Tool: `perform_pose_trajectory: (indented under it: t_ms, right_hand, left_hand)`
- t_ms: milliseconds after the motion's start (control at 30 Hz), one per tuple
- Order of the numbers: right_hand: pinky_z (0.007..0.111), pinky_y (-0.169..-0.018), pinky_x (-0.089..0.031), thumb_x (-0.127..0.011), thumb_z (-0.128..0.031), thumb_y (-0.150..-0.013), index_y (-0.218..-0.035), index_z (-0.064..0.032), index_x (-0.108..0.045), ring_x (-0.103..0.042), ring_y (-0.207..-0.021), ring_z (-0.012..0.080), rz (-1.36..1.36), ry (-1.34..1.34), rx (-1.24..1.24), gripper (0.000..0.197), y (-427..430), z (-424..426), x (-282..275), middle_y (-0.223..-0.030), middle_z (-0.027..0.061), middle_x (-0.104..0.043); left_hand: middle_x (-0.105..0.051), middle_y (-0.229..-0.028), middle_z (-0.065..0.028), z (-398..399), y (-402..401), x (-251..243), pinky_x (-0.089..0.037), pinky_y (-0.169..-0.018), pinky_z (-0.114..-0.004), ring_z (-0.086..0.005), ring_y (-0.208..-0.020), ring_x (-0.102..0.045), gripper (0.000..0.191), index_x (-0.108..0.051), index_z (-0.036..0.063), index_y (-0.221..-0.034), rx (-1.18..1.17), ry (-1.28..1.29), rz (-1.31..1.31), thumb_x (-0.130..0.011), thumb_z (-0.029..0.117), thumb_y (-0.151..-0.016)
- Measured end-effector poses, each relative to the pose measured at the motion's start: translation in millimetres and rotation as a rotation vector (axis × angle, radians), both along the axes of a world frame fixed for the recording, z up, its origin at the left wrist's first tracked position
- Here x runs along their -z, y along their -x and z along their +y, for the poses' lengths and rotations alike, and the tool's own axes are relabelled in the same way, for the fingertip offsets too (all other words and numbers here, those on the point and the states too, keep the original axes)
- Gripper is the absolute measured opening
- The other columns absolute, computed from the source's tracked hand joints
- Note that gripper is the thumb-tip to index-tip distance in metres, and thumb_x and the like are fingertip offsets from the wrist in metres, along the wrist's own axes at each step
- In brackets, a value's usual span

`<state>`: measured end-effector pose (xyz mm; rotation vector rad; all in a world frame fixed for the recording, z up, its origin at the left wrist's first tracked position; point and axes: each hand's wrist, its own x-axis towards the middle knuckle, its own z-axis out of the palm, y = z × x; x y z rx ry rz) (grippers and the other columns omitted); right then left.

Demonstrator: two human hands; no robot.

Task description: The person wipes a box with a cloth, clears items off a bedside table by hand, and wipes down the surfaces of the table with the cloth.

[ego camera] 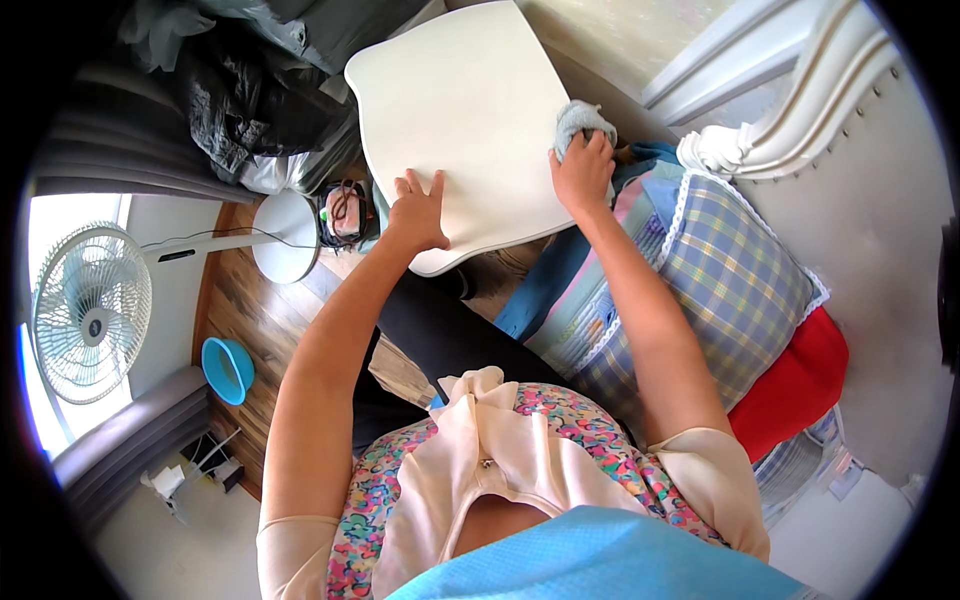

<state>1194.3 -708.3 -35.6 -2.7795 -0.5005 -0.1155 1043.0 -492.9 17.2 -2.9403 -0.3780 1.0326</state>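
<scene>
In front of me stands a cream-white table (465, 112) with a curved, scalloped edge, probably a nightstand top. My left hand (416, 214) rests on its near left part with the fingers spread and nothing held. At the table's right edge my right hand (585, 171) grips a light grey cloth (579, 124). The cloth is bunched over that edge, and its underside is hidden. Beside my right forearm lies a blue plaid pillow (739, 277) with white lace trim.
A white standing fan (94, 322) and a blue plastic basin (228, 370) are on the left. Black and clear plastic bags (247, 112) pile up beyond the table's left side. A small bag (345, 214) sits beside the fan base. On the right rises a carved white headboard (780, 112).
</scene>
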Motion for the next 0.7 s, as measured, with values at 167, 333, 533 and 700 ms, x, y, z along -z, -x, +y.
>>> perform_pose_trajectory:
  t_ms: [167,333,533,700]
  right_hand:
    - [0.055,-0.090,-0.043,-0.070,-0.036,-0.081,-0.112,-0.0009,-0.058,-0.043,-0.121,0.0405,-0.101,0.061,-0.153,0.048,-74,54,17,-0.125,0.0220,-0.046]
    - [0.057,-0.086,-0.044,-0.069,-0.038,-0.082,-0.111,-0.0027,-0.059,-0.041,-0.122,0.0399,-0.169,0.059,-0.225,0.047,-155,122,38,-0.126,0.0200,-0.046]
    - [0.049,-0.092,-0.045,-0.070,-0.045,-0.079,-0.125,-0.0005,-0.054,-0.053,-0.114,0.0382,-0.007,0.031,-0.089,0.066,-250,181,43,-0.123,0.0203,-0.055]
    - [0.043,-0.087,-0.049,-0.074,-0.038,-0.078,-0.121,0.0089,-0.056,-0.062,-0.103,0.0340,0.652,-0.441,0.127,0.066,-241,179,12,-0.114,0.0247,-0.063]
  left_hand:
    - [-0.018,-0.146,-0.0409,-1,0,4,-0.047,-0.099,-0.048,-0.0552,-0.133,-0.029,0.126,-0.010,0.0113,-0.153,0.033,-0.016,0.007,-0.085,0.048,-0.059]
    - [-0.017,-0.147,-0.0405,0,-4,-10,-0.053,-0.092,-0.043,-0.0537,-0.136,-0.026,0.122,-0.011,0.0113,-0.153,0.024,-0.013,0.064,-0.083,0.048,-0.062]
    - [-0.017,-0.146,-0.0427,7,-5,-18,-0.053,-0.089,-0.037,-0.0559,-0.134,-0.027,0.109,-0.014,0.0077,-0.153,0.067,0.025,0.042,-0.077,0.038,-0.070]
    - [-0.019,-0.145,-0.0429,14,8,-15,-0.053,-0.091,-0.039,-0.0561,-0.134,-0.027,0.113,-0.015,0.0073,-0.152,0.047,0.000,0.042,-0.080,0.040,-0.066]
